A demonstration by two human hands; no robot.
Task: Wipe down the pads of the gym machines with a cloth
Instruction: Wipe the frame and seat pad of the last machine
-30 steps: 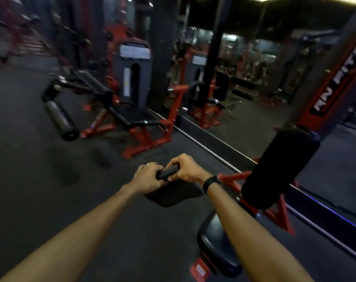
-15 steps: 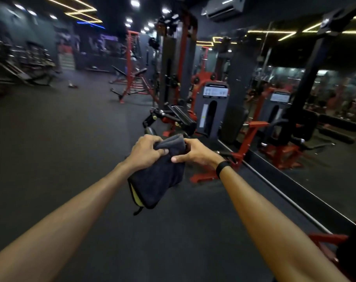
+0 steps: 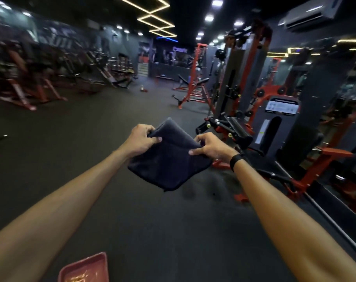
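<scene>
Cloth (image 3: 169, 159) now spread wider (both hands gripping)

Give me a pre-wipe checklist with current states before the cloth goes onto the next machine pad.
1. Dark grey folded cloth in hand: ok.
2. Left hand grips the cloth's upper edge: ok.
3. Right hand pinches its right edge: ok.
4. Cloth touching a pad: not ok, held in mid-air above the dark floor.
5. Black padded machine close ahead on the right: ok.
6. Cloth damp or clean: cannot tell.
</scene>
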